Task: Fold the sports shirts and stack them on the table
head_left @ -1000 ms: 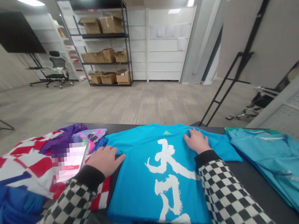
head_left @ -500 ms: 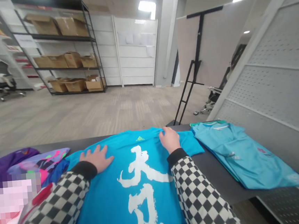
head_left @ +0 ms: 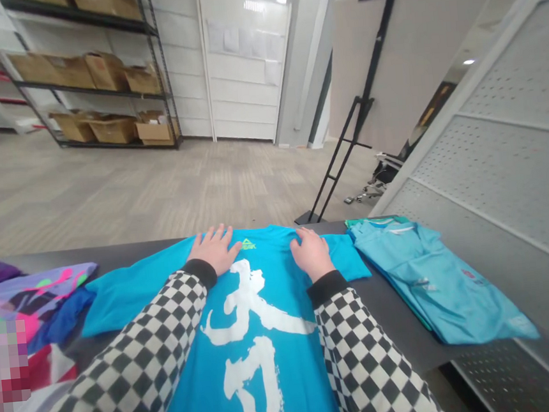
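1. Head view, and nearest comes the blue T-shirt (head_left: 295, 358), spread front up on the table, its lower part running off the picture.
2. Dark tabletop (head_left: 389, 311) shows between its right-hand sleeve and the folded light-blue garments (head_left: 439, 281); leftward, the sleeve runs up to bundled clothes (head_left: 42, 293).
3. Left hand (head_left: 217, 249) lies flat, fingers spread over cloth beside the green logo (head_left: 246, 245); right hand (head_left: 311, 254) curls at the opposite shoulder, pinching or merely resting, I can't tell.
4. Collar at the table's far edge, carpeted floor (head_left: 224, 178) stretching beyond!
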`<state>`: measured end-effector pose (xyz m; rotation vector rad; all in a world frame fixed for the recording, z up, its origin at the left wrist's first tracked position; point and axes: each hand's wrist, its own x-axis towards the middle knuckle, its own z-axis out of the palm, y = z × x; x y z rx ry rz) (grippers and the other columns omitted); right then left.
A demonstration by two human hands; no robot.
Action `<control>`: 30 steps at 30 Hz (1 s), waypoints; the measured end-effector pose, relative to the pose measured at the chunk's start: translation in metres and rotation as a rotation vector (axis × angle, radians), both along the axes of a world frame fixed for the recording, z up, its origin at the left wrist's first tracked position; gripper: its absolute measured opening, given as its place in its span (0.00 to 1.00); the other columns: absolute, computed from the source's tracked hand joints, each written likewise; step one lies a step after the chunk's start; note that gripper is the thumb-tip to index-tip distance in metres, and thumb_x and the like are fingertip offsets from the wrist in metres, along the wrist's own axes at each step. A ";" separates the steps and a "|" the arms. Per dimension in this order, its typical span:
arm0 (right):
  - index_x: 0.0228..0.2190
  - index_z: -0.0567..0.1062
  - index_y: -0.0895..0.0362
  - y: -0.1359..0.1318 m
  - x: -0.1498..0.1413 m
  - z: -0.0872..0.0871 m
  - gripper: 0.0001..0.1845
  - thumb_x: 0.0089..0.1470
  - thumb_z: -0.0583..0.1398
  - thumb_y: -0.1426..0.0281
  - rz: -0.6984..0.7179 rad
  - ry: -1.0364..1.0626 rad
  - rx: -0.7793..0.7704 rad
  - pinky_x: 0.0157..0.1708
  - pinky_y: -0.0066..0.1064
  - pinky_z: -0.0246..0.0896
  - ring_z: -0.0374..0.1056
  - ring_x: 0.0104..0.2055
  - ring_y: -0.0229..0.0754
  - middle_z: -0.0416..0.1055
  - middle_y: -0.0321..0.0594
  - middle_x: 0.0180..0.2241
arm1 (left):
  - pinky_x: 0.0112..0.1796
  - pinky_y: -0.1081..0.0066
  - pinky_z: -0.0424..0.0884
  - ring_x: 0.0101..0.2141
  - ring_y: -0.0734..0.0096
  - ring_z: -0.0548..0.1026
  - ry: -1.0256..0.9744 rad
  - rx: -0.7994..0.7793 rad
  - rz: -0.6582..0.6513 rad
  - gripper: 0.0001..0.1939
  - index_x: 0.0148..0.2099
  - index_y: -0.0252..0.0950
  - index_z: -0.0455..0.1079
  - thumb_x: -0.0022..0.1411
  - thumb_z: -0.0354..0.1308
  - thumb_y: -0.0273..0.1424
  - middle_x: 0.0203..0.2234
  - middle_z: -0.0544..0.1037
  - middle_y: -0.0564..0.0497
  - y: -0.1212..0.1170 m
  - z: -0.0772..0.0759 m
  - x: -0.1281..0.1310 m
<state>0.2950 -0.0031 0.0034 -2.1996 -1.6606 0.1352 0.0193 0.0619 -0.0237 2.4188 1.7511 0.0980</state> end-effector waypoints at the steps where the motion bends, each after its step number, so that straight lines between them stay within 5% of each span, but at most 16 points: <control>1: 0.64 0.79 0.56 0.000 0.007 0.004 0.28 0.68 0.54 0.67 -0.021 0.003 0.032 0.77 0.59 0.51 0.63 0.76 0.59 0.70 0.51 0.72 | 0.76 0.37 0.45 0.80 0.41 0.49 0.008 -0.003 -0.004 0.44 0.85 0.37 0.50 0.79 0.34 0.56 0.83 0.49 0.43 0.001 0.000 -0.001; 7: 0.68 0.76 0.63 -0.042 0.080 0.012 0.31 0.69 0.52 0.69 -0.142 0.018 0.108 0.74 0.46 0.60 0.70 0.71 0.54 0.75 0.56 0.68 | 0.76 0.38 0.44 0.80 0.41 0.49 0.008 -0.013 0.004 0.45 0.85 0.37 0.50 0.78 0.35 0.56 0.83 0.49 0.43 -0.002 0.006 0.001; 12: 0.76 0.64 0.59 -0.092 0.106 -0.006 0.36 0.75 0.53 0.60 0.040 -0.111 -0.251 0.78 0.52 0.48 0.49 0.82 0.56 0.55 0.53 0.80 | 0.76 0.36 0.44 0.80 0.39 0.48 -0.030 -0.029 0.004 0.46 0.85 0.36 0.49 0.77 0.36 0.57 0.83 0.48 0.42 -0.002 0.004 0.000; 15: 0.78 0.60 0.58 -0.103 0.106 -0.006 0.38 0.77 0.52 0.54 -0.031 -0.183 -0.360 0.77 0.53 0.49 0.48 0.83 0.57 0.51 0.52 0.81 | 0.76 0.36 0.44 0.80 0.39 0.48 -0.053 -0.039 0.000 0.46 0.85 0.36 0.50 0.76 0.37 0.57 0.83 0.49 0.42 0.000 0.002 -0.001; 21: 0.71 0.72 0.56 -0.113 0.105 -0.009 0.32 0.76 0.52 0.55 -0.221 -0.248 -0.123 0.74 0.50 0.53 0.60 0.76 0.54 0.65 0.52 0.75 | 0.75 0.34 0.40 0.80 0.37 0.49 -0.079 -0.006 0.029 0.45 0.84 0.36 0.54 0.76 0.38 0.55 0.82 0.53 0.39 -0.001 0.004 -0.003; 26: 0.68 0.75 0.59 -0.115 0.107 -0.012 0.30 0.71 0.52 0.66 -0.219 -0.169 -0.009 0.73 0.41 0.55 0.65 0.73 0.51 0.71 0.50 0.71 | 0.74 0.30 0.32 0.80 0.27 0.45 -0.063 0.179 0.206 0.43 0.79 0.25 0.62 0.76 0.44 0.50 0.78 0.59 0.28 -0.020 0.027 0.012; 28: 0.66 0.77 0.58 -0.115 0.107 -0.011 0.29 0.68 0.54 0.69 -0.199 -0.161 -0.018 0.73 0.39 0.55 0.67 0.71 0.50 0.74 0.49 0.69 | 0.74 0.30 0.39 0.79 0.28 0.47 -0.091 0.171 0.087 0.40 0.78 0.27 0.64 0.76 0.44 0.48 0.79 0.59 0.30 -0.031 0.036 0.036; 30: 0.63 0.79 0.58 -0.114 0.106 -0.010 0.28 0.66 0.56 0.69 -0.182 -0.164 -0.024 0.73 0.38 0.55 0.67 0.71 0.50 0.74 0.48 0.69 | 0.75 0.35 0.44 0.79 0.35 0.50 -0.147 0.108 -0.172 0.37 0.79 0.32 0.64 0.77 0.45 0.46 0.80 0.58 0.35 -0.039 0.040 0.070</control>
